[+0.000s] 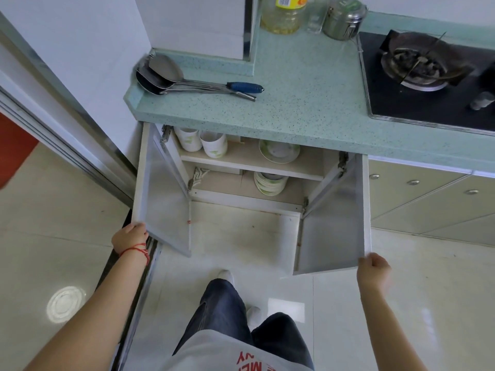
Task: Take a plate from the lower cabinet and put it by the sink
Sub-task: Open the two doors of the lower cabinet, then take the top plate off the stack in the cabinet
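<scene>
The lower cabinet under the green counter stands with both doors swung wide. My left hand grips the bottom corner of the left door. My right hand holds the bottom corner of the right door. Inside, a stack of white plates with green rims sits on the lower shelf. A single plate or shallow bowl rests on the upper shelf, beside two white cups. No sink is in view.
Metal spatulas, one with a blue handle, lie on the speckled counter. A gas hob is at the right, an oil bottle and steel canister at the back. A sliding door track runs along the left floor.
</scene>
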`<state>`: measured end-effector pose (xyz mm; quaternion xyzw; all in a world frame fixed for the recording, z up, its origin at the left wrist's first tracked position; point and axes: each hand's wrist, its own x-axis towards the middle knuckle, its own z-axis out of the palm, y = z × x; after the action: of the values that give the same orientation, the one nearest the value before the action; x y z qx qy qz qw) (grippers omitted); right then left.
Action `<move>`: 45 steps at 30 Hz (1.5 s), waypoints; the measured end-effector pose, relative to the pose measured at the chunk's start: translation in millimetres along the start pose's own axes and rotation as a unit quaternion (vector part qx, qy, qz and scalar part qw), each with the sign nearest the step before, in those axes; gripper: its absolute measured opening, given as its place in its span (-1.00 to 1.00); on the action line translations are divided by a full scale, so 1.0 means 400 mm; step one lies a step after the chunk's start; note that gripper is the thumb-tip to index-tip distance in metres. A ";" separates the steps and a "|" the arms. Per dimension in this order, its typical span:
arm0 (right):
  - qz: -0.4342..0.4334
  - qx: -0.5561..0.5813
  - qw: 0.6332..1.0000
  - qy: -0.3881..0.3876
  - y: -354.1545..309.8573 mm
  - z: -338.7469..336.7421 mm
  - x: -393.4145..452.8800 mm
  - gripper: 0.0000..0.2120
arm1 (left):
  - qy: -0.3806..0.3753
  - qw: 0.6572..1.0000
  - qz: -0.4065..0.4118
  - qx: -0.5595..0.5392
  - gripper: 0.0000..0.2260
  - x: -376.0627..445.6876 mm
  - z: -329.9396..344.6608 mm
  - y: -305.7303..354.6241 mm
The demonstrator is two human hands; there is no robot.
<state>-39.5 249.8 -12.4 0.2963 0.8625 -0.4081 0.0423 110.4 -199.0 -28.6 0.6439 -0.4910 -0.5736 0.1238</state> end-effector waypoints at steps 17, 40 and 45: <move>-0.318 -0.184 0.914 -0.173 -0.070 0.168 -0.189 -0.61 | -0.168 0.846 0.374 0.340 -0.66 -0.239 0.171 -0.075; -0.279 -0.266 0.900 -0.203 -0.214 0.498 0.009 -0.59 | -0.272 0.681 0.443 0.516 -0.48 0.053 0.488 0.028; -0.285 -0.263 0.900 -0.201 -0.190 0.563 0.100 -0.53 | -0.268 0.674 0.456 0.516 -0.52 0.101 0.583 -0.013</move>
<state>-151.7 67.3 -122.9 -0.0725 0.9591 -0.2121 0.1729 -93.3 -133.4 -129.8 0.1202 -0.9537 -0.2487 -0.1189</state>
